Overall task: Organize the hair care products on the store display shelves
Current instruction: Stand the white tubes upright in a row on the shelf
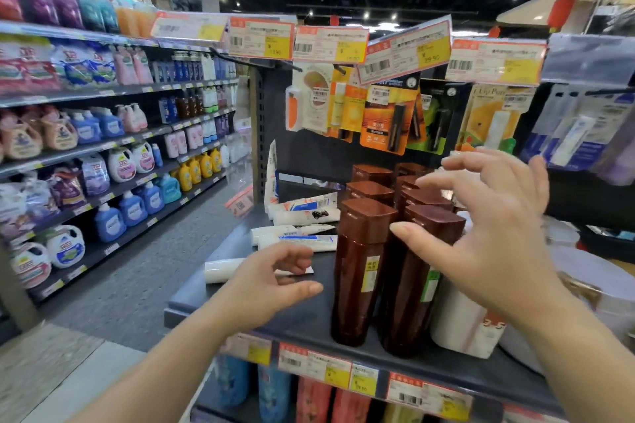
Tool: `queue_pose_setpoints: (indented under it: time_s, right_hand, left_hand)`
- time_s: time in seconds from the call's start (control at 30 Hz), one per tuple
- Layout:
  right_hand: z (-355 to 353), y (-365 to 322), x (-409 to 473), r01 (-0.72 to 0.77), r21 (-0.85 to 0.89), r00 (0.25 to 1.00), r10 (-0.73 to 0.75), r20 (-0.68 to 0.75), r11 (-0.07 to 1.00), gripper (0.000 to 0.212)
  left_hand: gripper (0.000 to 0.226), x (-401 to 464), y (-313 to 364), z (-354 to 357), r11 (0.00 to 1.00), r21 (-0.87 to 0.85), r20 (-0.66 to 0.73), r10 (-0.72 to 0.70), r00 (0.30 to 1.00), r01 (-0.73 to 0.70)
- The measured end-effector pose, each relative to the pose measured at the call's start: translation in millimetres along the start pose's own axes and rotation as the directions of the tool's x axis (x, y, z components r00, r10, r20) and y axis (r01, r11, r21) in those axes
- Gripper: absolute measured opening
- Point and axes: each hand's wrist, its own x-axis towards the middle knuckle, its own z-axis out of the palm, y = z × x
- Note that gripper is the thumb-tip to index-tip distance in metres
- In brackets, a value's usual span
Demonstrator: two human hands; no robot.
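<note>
Head view, store aisle end display.

Dark shelf [240, 306]: flat grey board with a front lip carrying price labels [364, 376]. Largest stock group on it is the brown bottles [398, 209], upright in two rows running from the front edge back toward the rear panel, square brown caps on top. Nearest two: front-left bottle [357, 271] and front-right bottle [412, 288], standing just beside each other close to the front edge, each with a small yellow or green sticker on its side.

White wrapped roll [464, 326], red print, stands at the front edge just right of the front-right bottle, touching or nearly so; cannot tell which.

White tubes [302, 209] lie flat and scattered on the left half of the shelf, between the bottles and the left edge; one more white tube [223, 269] lies nearer the front-left corner, partly hidden behind the left hand.

Carded lip products [381, 113] hang on hooks on the rear panel above the bottles, under large tags [261, 39].

Right hand [488, 216]: fingers spread wide, over the tops of the right row, thumb tip near the cap of the front-right bottle; gripping nothing.

Left hand [275, 282]: over the shelf left of the front-left bottle, fingers loosely curved, thumb extended toward that bottle, holding nothing.
</note>
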Motion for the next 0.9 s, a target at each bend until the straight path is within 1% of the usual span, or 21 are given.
queue_pose_setpoints:
  time_s: [0.13,0.2,0.27,0.37,0.43,0.47,0.5,0.57,0.6,0.67,0.73,0.8,0.83,0.87,0.9]
  right_hand:
    - [20.0,-40.1,8.8,0.044,-0.02,0.999,-0.043,0.019,0.999,0.055]
    - [34.8,-64.0,13.8,0.023,-0.056,0.999,-0.022,0.028,0.998,0.057]
    - [52.7,-88.7,21.0,-0.004,-0.071,0.999,0.007,0.044,0.997,0.059]
    - [80.1,-120.1,26.1,-0.023,-0.097,0.997,0.03,0.075,0.995,0.061]
    - [98.6,-134.9,22.6,-0.044,-0.095,0.994,0.054,0.1,0.994,0.06]
    - [107.7,-139.4,19.1,-0.05,-0.083,0.991,0.06,0.121,0.995,0.059]
    - [116.4,-142.8,15.3,-0.056,-0.07,0.986,0.066,0.154,0.996,0.058]
    - [133.7,-145.1,5.8,-0.068,-0.061,0.965,0.081,0.249,0.996,0.058]
    - [142.7,-144.6,0.7,-0.077,-0.059,0.949,0.092,0.301,0.995,0.06]
    - [156.9,-142.2,-9.0,-0.141,-0.037,0.906,0.144,0.398,0.989,0.063]
    - [165.3,-140.0,-17.4,-0.249,0.013,0.856,0.213,0.47,0.969,0.057]
    - [171.4,-138.7,-22.6,-0.362,0.04,0.817,0.296,0.495,0.931,0.047]
    - [174.2,-138.5,-24.6,-0.411,0.011,0.798,0.354,0.488,0.912,0.041]
    - [176.4,-138.0,-25.6,-0.455,-0.036,0.774,0.416,0.478,0.89,0.04]
    - [178.7,-137.4,-24.8,-0.501,-0.082,0.742,0.476,0.472,0.862,0.044]
  left_hand:
    - [0.042,13.4,-5.7,-32.6,0.995,0.05,0.041,0.081,0.996,-0.083]
    - [0.04,24.5,-10.8,-52.8,0.982,0.118,0.096,0.14,0.986,-0.151]
    - [0.042,36.6,-16.2,-75.2,0.957,0.206,0.178,0.168,0.97,-0.203]
    - [0.049,47.0,-25.9,-99.3,0.925,0.28,0.316,0.166,0.934,-0.259]
    - [0.055,53.4,-32.8,-111.8,0.892,0.347,0.365,0.156,0.918,-0.289]
    - [0.061,57.2,-38.0,-115.5,0.873,0.386,0.383,0.142,0.913,-0.298]
    - [0.073,61.6,-44.2,-117.0,0.85,0.436,0.402,0.11,0.909,-0.295]
    - [0.098,68.6,-56.9,-114.3,0.777,0.571,0.439,-0.019,0.898,-0.263]
    - [0.103,71.3,-63.1,-110.8,0.74,0.629,0.443,-0.088,0.892,-0.239]
    - [0.099,73.5,-72.1,-101.0,0.706,0.68,0.411,-0.146,0.9,-0.196]
    - [0.092,71.7,-75.9,-93.8,0.732,0.661,0.379,-0.137,0.915,-0.164]
    - [0.088,69.6,-79.7,-94.5,0.802,0.582,0.353,-0.1,0.93,-0.135]
    - [0.085,68.6,-80.8,-98.2,0.848,0.516,0.341,-0.074,0.937,-0.121]
    - [0.081,67.6,-80.9,-102.4,0.896,0.434,0.313,-0.048,0.949,-0.097]
    - [0.079,67.0,-81.1,-106.2,0.937,0.34,0.268,-0.02,0.963,-0.076]
